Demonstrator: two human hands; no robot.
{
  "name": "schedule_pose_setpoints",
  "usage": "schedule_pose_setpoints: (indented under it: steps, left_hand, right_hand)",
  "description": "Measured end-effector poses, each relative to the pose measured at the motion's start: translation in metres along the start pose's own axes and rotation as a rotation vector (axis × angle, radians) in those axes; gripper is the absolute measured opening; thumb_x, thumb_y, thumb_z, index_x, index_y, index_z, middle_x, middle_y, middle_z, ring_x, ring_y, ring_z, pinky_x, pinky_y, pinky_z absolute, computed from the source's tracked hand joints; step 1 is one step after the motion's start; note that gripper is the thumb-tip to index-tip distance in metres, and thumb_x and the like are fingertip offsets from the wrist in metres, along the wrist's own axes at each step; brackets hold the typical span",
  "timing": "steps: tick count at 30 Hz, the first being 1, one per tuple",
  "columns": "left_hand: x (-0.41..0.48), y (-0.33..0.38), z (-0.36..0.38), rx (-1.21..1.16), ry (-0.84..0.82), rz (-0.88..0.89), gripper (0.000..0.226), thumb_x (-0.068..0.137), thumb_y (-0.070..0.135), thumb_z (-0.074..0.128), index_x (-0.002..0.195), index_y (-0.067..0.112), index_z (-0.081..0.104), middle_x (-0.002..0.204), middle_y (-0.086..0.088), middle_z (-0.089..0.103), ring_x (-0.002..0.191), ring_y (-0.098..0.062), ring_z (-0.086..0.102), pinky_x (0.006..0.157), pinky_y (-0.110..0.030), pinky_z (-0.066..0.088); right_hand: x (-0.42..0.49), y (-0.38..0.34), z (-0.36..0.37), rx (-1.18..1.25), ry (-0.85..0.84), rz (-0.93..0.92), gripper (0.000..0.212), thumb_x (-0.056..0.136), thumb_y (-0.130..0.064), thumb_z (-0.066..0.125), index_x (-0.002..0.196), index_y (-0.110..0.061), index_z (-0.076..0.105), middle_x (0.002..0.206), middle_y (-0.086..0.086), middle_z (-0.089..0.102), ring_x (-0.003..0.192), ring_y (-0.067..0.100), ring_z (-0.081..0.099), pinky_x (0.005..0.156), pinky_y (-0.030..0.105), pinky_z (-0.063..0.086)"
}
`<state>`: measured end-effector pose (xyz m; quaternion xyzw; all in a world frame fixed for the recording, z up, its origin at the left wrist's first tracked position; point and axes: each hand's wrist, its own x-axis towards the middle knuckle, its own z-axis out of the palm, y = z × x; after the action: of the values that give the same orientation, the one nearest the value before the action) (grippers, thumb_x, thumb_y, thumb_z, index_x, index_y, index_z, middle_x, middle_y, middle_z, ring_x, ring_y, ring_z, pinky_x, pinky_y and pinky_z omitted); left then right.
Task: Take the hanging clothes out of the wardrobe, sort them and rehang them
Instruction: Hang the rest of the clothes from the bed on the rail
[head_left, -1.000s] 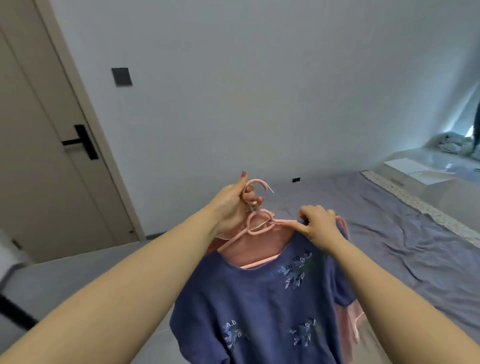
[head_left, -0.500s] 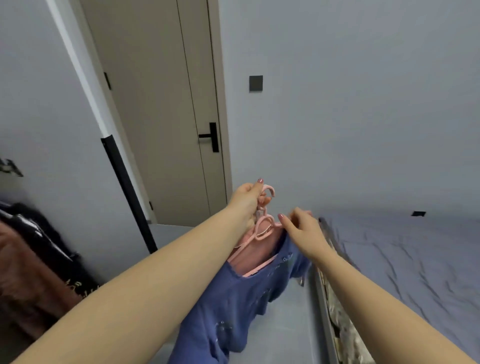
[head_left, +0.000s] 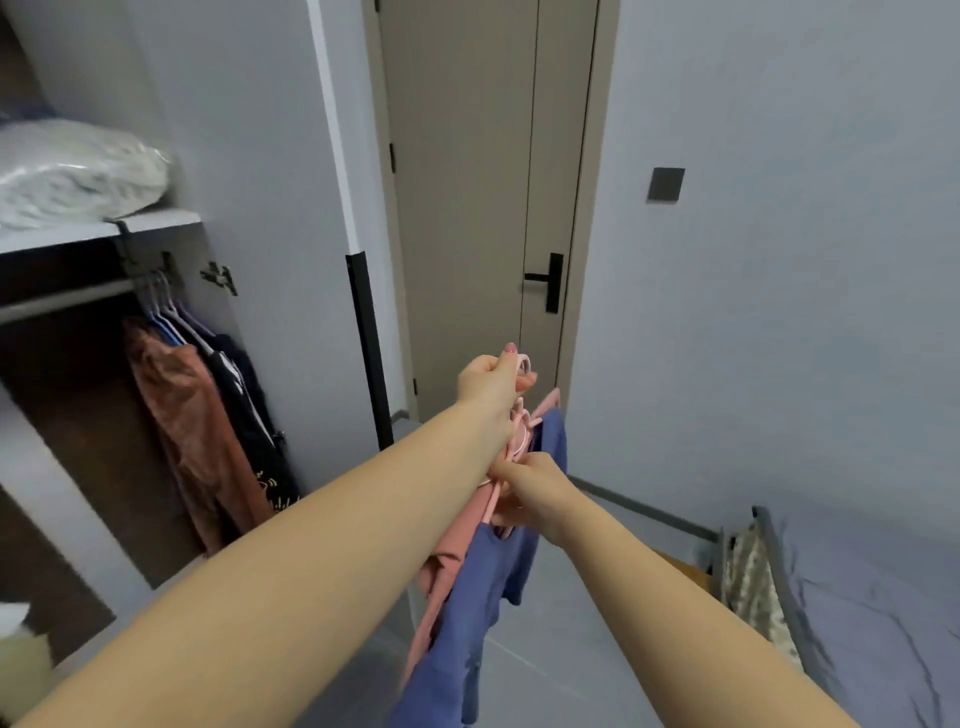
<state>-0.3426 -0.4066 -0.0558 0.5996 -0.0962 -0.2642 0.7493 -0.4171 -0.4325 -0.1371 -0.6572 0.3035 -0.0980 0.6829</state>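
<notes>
My left hand (head_left: 488, 379) grips the hooks of pink hangers (head_left: 521, 436) held up in front of the door. From them hang a blue top (head_left: 483, 597) and a pink garment (head_left: 457, 535) behind it. Lower down, my right hand (head_left: 530, 488) pinches the hanger and fabric at the blue top's neckline. The open wardrobe (head_left: 156, 364) is at the left. On its rail (head_left: 62, 301) hang a rust-coloured garment (head_left: 192, 426) and dark clothes (head_left: 254, 415), bunched at the rail's right end.
A plastic-wrapped white bundle (head_left: 78, 176) lies on the wardrobe's upper shelf. A closed beige door (head_left: 483, 208) with a black handle stands ahead. The bed (head_left: 857, 597) with a purple sheet is at the lower right. Grey floor lies between.
My view has swung left from the bed toward the wardrobe. Both hands kept hold of the hangers and clothes; my right hand slid lower on the neckline.
</notes>
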Motion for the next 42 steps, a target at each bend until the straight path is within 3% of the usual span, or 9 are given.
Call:
schedule_pose_setpoints:
  steps: [2,7,11,15,17,21,27,35,42]
  left_hand:
    - [-0.007,0.004,-0.008,-0.006,0.024,-0.022,0.03,0.099,0.03,0.05,0.075,0.012,0.051,0.052,0.002,0.059,0.084,-0.019,0.066,0.059,-0.027,0.041]
    - [-0.025,0.006,-0.055,-0.017,0.006,-0.039,0.029,0.099,0.035,0.049,0.092,0.01,0.061,0.075,-0.004,0.067,0.091,-0.018,0.068,0.076,-0.035,0.053]
    - [-0.039,-0.007,-0.112,0.278,0.163,-0.208,0.039,0.1,0.048,0.037,0.103,0.02,0.063,0.108,0.002,0.064,0.109,-0.021,0.06,0.095,-0.042,0.036]
    - [-0.059,-0.023,-0.157,0.304,0.134,-0.55,0.037,0.099,0.046,0.038,0.1,0.016,0.06,0.09,-0.001,0.065,0.087,-0.022,0.06,0.103,-0.043,0.036]
    - [-0.063,-0.029,-0.169,0.256,0.12,-0.509,0.035,0.096,0.045,0.048,0.09,0.014,0.065,0.086,-0.005,0.069,0.08,-0.024,0.064,0.097,-0.041,0.047]
    - [-0.065,-0.035,-0.194,0.117,0.203,-0.386,0.038,0.089,0.039,0.063,0.11,0.008,0.071,0.113,-0.019,0.069,0.105,-0.034,0.066,0.098,-0.05,0.049]
    - [-0.067,-0.033,-0.244,-0.105,0.339,-0.248,0.031,0.088,0.02,0.067,0.111,0.0,0.069,0.092,-0.02,0.07,0.073,-0.03,0.067,0.069,-0.037,0.057]
    - [-0.026,-0.012,-0.322,-0.124,0.523,-0.163,0.012,0.088,0.008,0.063,0.091,0.0,0.07,0.078,-0.018,0.07,0.061,-0.025,0.067,0.058,-0.029,0.056]
    - [0.055,0.016,-0.378,0.01,0.55,-0.127,0.017,0.09,0.014,0.062,0.097,0.002,0.072,0.09,-0.022,0.073,0.089,-0.038,0.07,0.084,-0.055,0.055]
  right_hand:
    - [0.0,0.001,0.005,0.069,-0.006,0.021,0.028,0.069,-0.021,0.071,0.088,-0.002,0.065,0.076,0.015,0.064,0.071,0.028,0.062,0.071,0.045,0.055]
    - [-0.001,0.013,0.017,0.09,-0.168,0.037,0.016,0.087,-0.006,0.059,0.073,-0.011,0.052,0.055,0.004,0.05,0.051,0.019,0.051,0.055,0.031,0.043]
    - [-0.005,0.022,0.038,0.091,-0.279,0.051,0.021,0.088,-0.002,0.055,0.069,-0.01,0.053,0.054,0.004,0.051,0.047,0.018,0.052,0.05,0.028,0.044]
    - [-0.01,0.02,0.068,0.143,-0.4,0.065,0.016,0.091,-0.001,0.051,0.081,-0.005,0.063,0.058,0.004,0.064,0.051,0.017,0.062,0.051,0.025,0.049]
    - [-0.009,0.017,0.082,0.171,-0.465,0.088,0.018,0.091,-0.001,0.048,0.089,-0.003,0.066,0.066,0.008,0.069,0.057,0.018,0.067,0.054,0.027,0.053]
    - [-0.002,0.009,0.113,0.184,-0.56,0.119,0.023,0.09,-0.005,0.053,0.109,0.003,0.064,0.091,0.021,0.069,0.081,0.031,0.068,0.066,0.036,0.058]
    - [0.015,0.005,0.174,0.284,-0.687,0.195,0.021,0.093,-0.011,0.046,0.107,-0.004,0.061,0.077,0.013,0.069,0.07,0.026,0.069,0.061,0.035,0.057]
    - [0.061,-0.006,0.26,0.253,-0.747,0.233,0.03,0.099,-0.026,0.043,0.109,-0.006,0.063,0.09,0.018,0.071,0.08,0.03,0.07,0.073,0.041,0.057]
    - [0.122,-0.034,0.328,0.268,-0.741,0.251,0.033,0.095,-0.021,0.043,0.119,-0.006,0.06,0.113,0.023,0.064,0.108,0.04,0.06,0.1,0.055,0.046]
